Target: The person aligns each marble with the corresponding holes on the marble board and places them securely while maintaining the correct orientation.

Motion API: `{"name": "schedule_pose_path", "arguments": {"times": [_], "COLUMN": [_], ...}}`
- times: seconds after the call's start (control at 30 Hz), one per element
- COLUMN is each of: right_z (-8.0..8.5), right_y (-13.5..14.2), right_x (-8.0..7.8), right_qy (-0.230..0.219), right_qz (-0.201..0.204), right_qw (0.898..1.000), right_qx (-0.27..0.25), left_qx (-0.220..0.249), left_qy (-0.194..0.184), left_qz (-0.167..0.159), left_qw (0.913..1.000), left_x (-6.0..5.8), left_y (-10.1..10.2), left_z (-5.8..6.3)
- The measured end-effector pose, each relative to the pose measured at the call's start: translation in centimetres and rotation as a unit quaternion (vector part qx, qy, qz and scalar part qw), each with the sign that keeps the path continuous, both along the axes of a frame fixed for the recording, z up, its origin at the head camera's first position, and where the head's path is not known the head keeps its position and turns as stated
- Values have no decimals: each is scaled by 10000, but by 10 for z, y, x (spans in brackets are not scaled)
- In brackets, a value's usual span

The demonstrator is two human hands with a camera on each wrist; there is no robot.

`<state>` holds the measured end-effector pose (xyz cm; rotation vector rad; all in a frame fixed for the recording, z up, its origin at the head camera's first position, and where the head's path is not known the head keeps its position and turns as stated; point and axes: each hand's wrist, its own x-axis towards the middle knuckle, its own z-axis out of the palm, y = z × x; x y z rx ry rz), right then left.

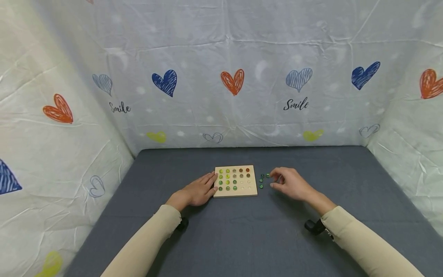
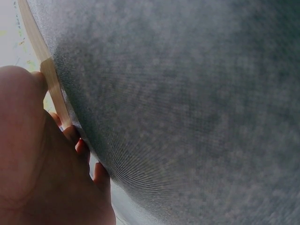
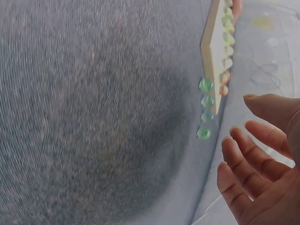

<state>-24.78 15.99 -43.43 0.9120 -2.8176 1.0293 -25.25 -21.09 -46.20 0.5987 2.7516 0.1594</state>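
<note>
A pale wooden board (image 1: pixel 238 193) lies flat on the dark cloth, with rows of glass marbles in its round hollows. Yellow and green marbles sit towards the left, brownish and reddish ones at the upper right; bare hollows show at the lower right. My left hand (image 1: pixel 200 190) rests at the board's left edge with fingers extended and thumb near the lower corner. Just right of the board, several loose green marbles (image 3: pixel 206 85) lie on the cloth. Over them hovers my right hand (image 1: pixel 290 184), thumb and fingers apart, loosely bent, with nothing between them in the right wrist view.
A dark grey cloth (image 1: pixel 228 238) covers the table. White curtains (image 1: pixel 197 50) printed with hearts and the word "Smile" hang behind it and along both sides. Each wrist wears a black strap-on device (image 1: pixel 314 227) below the sleeve.
</note>
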Motion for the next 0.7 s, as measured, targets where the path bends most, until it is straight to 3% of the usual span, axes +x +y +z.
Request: {"name": "schedule_pose_path", "arguments": {"times": [0.7], "right_z": [-22], "right_y": [3], "right_x": [-37], "right_qy": [-265], "right_qz": [-412], "right_qw": [9988], "right_qx": [31], "left_qx": [75], "left_qy": [74], "left_qz": [8], "left_qw": [9999], "left_x": [1], "left_y": [0], "left_z": [0]}}
